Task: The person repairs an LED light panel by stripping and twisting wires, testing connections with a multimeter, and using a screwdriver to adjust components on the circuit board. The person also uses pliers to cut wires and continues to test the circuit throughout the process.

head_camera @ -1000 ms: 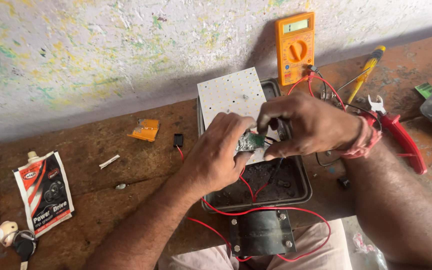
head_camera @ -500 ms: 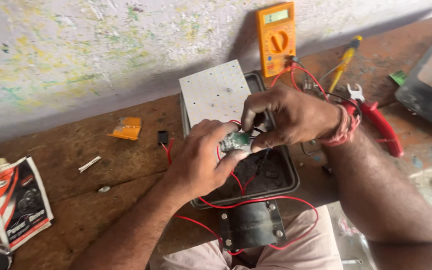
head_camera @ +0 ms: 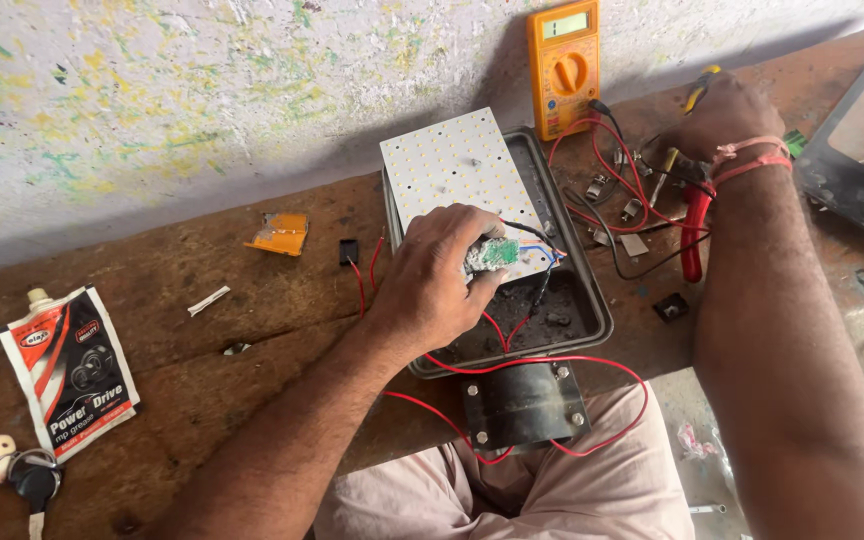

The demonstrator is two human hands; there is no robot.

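Left hand (head_camera: 432, 280) pinches a small green board (head_camera: 495, 254) over the black housing (head_camera: 552, 310), steadying it by its wires. Right hand (head_camera: 717, 120), at two o'clock, closes around red-handled pliers (head_camera: 694, 215) beside the orange meter (head_camera: 563, 65)

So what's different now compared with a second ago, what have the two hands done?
The right hand has let go of the small green circuit board and moved away to the tools by the orange multimeter, reaching at the yellow-handled screwdriver. The left hand still holds the board over the black housing; the white LED panel lies unchanged.
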